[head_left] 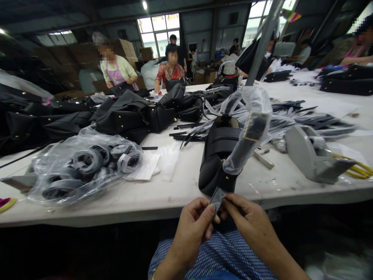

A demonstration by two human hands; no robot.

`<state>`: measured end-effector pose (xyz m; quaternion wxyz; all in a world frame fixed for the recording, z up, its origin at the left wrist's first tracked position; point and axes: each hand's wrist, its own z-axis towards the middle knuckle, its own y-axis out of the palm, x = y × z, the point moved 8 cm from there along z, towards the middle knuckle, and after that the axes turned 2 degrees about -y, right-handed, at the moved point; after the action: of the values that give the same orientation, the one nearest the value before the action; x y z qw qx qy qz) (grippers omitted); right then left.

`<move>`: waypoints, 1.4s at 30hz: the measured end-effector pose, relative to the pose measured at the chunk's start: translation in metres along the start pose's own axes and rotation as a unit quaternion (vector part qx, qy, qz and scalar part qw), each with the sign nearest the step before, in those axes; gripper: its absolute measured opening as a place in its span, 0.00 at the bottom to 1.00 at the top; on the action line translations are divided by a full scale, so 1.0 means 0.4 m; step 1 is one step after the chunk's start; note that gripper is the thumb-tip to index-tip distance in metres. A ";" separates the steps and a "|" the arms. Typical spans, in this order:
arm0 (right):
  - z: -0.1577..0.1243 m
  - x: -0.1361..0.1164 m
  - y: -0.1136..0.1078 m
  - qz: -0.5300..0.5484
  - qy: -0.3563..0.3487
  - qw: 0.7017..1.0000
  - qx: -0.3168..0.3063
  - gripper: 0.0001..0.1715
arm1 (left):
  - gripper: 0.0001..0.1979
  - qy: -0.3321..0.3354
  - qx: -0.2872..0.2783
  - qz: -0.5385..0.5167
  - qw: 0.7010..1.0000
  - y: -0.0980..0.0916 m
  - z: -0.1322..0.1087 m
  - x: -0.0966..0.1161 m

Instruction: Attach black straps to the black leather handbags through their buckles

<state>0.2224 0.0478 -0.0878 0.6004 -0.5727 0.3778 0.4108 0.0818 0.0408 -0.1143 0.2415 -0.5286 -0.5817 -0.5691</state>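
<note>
while both hands pinch its lower end | left hand (192, 225), right hand (247, 221) | bagged strap (247, 132) rises above them

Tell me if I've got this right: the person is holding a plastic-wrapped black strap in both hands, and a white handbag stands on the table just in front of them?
Not quite. In the head view both hands, left hand and right hand, do hold the plastic-wrapped strap, but the handbag on the table is black, not white.
</note>
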 end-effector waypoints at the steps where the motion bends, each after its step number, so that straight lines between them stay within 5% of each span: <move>1: 0.000 0.000 0.000 -0.012 -0.001 1.000 0.012 0.16 | 0.17 -0.010 -0.005 -0.012 1.000 0.003 -0.002 -0.002; 7: 0.002 0.004 0.011 -0.034 -0.008 0.998 0.061 0.18 | 0.18 -0.038 -0.007 -0.014 0.999 0.005 -0.009 0.013; 25: 0.024 0.006 0.090 0.299 0.102 0.946 -0.067 0.15 | 0.22 -0.114 -0.096 -0.116 0.982 0.033 -0.017 -0.006; 30: 0.028 -0.011 0.118 0.307 0.151 0.935 -0.093 0.21 | 0.21 -0.133 -0.141 -0.135 0.972 0.058 -0.030 -0.025; 38: 0.006 0.017 0.071 0.221 0.094 0.967 -0.083 0.22 | 0.15 -0.105 -0.097 -0.197 0.970 0.038 -0.030 -0.023; 42: -0.027 0.017 0.102 0.398 0.140 0.898 -0.126 0.33 | 0.14 -0.114 -0.105 -0.222 0.963 0.044 -0.028 -0.038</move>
<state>0.1872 0.0375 -0.1102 0.2501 -0.4968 0.5993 0.5757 0.0987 0.0219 -0.1180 -0.0153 -0.4698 -0.6451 -0.6024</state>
